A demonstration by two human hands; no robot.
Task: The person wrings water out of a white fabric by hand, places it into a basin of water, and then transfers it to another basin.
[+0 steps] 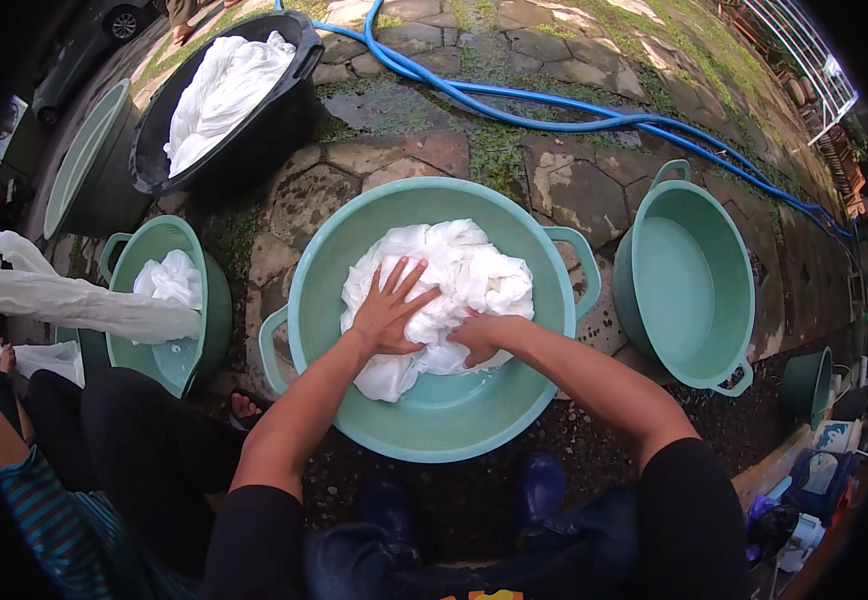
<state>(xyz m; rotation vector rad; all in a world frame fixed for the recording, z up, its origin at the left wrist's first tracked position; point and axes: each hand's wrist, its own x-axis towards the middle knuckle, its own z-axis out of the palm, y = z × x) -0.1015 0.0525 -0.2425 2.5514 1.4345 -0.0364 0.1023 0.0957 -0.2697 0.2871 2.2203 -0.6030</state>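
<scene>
A bunched, wet-looking white cloth (464, 265) lies in the large green basin (424, 425) in front of me. My left hand (394, 308) rests on the cloth's left part, its fingers spread wide. At the lower right of the same bundle, my right hand (479, 337) has its fingers curled into the folds, with the fingertips partly hidden. A little water shows around the cloth. Both forearms reach over the basin's near rim.
At right stands a second green basin (689, 290). A black tub (299, 75) with white cloth is at the far left. Beside me, a person handles long white cloth (74, 305) over a smaller green basin (216, 290). A blue hose (554, 122) crosses the stone paving.
</scene>
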